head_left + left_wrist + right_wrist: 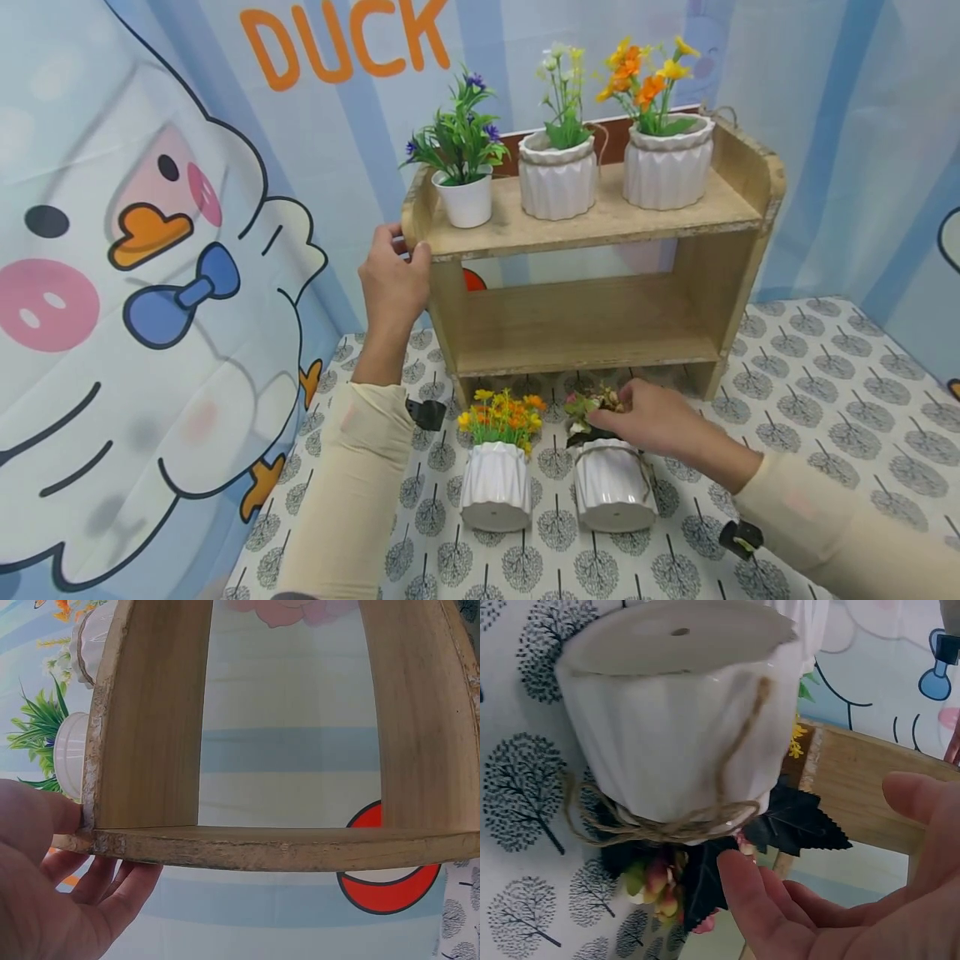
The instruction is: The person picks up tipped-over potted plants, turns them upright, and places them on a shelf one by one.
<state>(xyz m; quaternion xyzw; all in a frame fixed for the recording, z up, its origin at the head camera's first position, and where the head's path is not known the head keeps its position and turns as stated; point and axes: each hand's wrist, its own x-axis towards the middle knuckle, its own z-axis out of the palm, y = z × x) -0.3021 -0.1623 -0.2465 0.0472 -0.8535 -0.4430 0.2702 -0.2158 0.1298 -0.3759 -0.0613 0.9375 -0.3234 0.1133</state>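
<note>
My left hand [395,282] holds the upper left corner of a two-tier wooden shelf [592,243]. In the left wrist view its thumb lies on the front edge of the side board, its fingers on the outer face. My right hand [654,417] is at the flowers of a white ribbed pot [613,492] that lies on its side with its base toward me. In the right wrist view, fingertips [739,881] are right at a dark leaf [799,819], with the thumb apart. Twine is tied round this pot near its rim.
Another white pot [496,492] with orange and yellow flowers [501,419] lies to the left. On the shelf top stand a small pot with a purple-flowered plant [463,137], a pot with pale flowers [557,177] and one with orange flowers [667,162]. Tree-patterned cloth [817,417] covers the table.
</note>
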